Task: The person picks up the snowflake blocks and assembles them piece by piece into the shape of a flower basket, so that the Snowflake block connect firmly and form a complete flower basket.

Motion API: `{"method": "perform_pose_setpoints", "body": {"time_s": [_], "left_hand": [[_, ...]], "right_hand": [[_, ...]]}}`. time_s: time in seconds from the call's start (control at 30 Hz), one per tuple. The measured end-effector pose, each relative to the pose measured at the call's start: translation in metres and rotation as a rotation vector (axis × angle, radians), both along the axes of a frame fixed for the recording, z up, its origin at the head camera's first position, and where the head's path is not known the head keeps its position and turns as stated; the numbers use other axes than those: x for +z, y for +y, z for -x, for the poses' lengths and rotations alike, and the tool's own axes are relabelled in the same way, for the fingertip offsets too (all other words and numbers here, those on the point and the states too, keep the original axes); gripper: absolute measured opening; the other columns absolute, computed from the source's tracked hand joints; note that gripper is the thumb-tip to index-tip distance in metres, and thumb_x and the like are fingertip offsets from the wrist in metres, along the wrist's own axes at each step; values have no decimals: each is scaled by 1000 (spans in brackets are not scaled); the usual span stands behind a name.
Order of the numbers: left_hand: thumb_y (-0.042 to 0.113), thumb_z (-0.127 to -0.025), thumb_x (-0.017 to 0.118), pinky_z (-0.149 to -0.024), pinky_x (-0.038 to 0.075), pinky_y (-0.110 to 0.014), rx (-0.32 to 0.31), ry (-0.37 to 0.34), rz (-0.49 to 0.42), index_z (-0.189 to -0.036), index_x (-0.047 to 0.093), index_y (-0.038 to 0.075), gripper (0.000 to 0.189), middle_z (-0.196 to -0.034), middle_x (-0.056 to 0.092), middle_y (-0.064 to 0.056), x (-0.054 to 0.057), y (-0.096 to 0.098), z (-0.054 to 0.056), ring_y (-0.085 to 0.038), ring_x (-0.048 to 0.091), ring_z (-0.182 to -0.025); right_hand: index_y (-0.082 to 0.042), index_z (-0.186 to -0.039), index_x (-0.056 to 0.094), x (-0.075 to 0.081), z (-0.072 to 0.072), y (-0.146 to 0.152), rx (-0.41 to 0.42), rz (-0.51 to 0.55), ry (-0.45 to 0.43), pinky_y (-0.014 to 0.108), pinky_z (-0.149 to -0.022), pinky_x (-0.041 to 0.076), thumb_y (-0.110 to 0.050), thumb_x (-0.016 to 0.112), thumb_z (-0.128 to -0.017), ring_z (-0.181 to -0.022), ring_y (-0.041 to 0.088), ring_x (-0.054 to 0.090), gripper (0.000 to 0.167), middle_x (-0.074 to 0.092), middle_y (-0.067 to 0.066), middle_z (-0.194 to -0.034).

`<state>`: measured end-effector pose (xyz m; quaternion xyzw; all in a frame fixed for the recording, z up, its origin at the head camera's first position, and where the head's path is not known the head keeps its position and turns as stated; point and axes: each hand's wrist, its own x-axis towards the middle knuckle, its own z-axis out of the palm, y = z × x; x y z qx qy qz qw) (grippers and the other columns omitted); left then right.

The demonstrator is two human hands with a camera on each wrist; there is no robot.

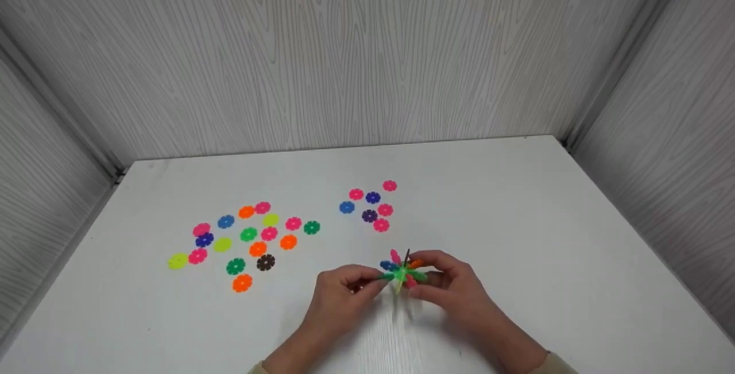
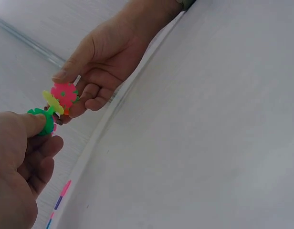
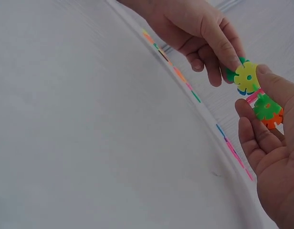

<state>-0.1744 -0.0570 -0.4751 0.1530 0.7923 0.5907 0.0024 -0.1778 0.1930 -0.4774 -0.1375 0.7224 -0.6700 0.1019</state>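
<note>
A cluster of interlocking notched plastic discs [image 1: 402, 274] is held between both hands just above the table. Discs of green, blue, pink, orange, yellow and a dark colour stick out around its light green middle. My left hand [image 1: 343, 295] pinches a dark green disc [image 2: 40, 121] on the cluster's left side between thumb and fingers. On the other side, my right hand [image 1: 457, 289] grips the cluster, its thumb at a pink disc [image 2: 66, 95] and its fingers around the back. A yellow disc [image 3: 246, 77] and a green disc [image 3: 267, 108] face the right wrist camera.
Several loose notched discs lie flat on the white table [image 1: 545, 219]. A larger spread, including an orange disc [image 1: 242, 283] and a brown disc [image 1: 266, 262], is at the left. A smaller group with a blue disc [image 1: 347, 207] lies beyond the hands. Grey wood-grain panels [image 1: 367, 58] enclose the table.
</note>
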Motion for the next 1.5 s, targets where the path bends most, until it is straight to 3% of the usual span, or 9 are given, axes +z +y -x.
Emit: {"method": "perform_pose_setpoints", "body": {"time_s": [0.3,0.5,0.7,0.87,1.1,1.5], "left_hand": [[23,-98,79,-76,60,-26,-31,82,36,-110,86,24,13,-98,79,8,-1,-1,0,-13,66,-81],[20,-99,78,-73,59,-26,-45,131,58,-111,86,23,15,-96,78,13,-1,-1,0,-12,65,-79],[17,-98,79,-76,61,-26,-11,160,64,-111,86,22,15,-96,77,14,-2,-1,1,-11,66,-81],[17,-97,80,-80,61,-26,-6,156,59,-112,86,21,16,-97,78,12,-2,-2,1,-10,68,-84],[16,-97,80,-78,61,-26,-23,156,57,-107,87,21,13,-94,78,14,-2,-3,0,-10,69,-81],[18,-96,81,-77,61,-26,-50,136,56,-105,87,20,11,-95,79,13,-2,-4,-1,-9,70,-81]], "right_hand": [[-6,-137,66,-3,0,1,17,-23,23,35,-94,59,-12,86,-91,-109,31,74,50,64,17,-132],[-5,-136,66,-3,-1,1,35,-25,43,36,-93,60,-13,87,-90,-110,32,73,52,64,17,-131],[-9,-140,65,1,-3,1,40,-24,-14,35,-95,59,-16,83,-94,-114,32,73,49,62,17,-135],[-13,-139,67,0,-2,1,31,-45,-11,34,-97,58,-14,80,-96,-115,32,73,44,64,14,-136],[-15,-136,72,-2,0,4,55,-26,37,37,-97,58,-16,79,-98,-113,34,74,38,68,13,-135],[-19,-130,78,0,-3,1,54,-79,56,36,-93,60,-15,80,-96,-108,31,76,35,76,7,-126]]}}
